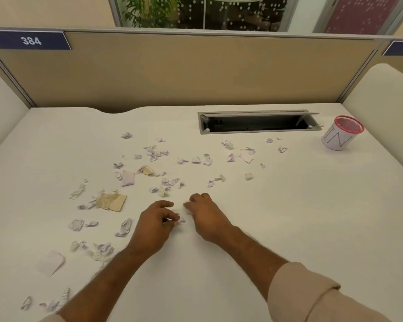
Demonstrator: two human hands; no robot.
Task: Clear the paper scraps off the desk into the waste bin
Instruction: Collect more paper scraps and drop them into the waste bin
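Paper scraps point(149, 173) lie scattered over the left and middle of the desk point(289, 228), reaching to its near left corner. The waste bin point(341, 135) stands at the far right, just right of the cable tray point(258, 122) sunk in the desk's back part. Both hands rest near the middle, the left hand point(154, 225) beside the right hand point(205, 216), a small scrap point(180, 219) between them. A partition point(184, 70) stands behind the desk.

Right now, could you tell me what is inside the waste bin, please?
The bin shows only its red mesh rim and upper inner wall; no scraps are visible there. Its bottom is hidden by the wall.
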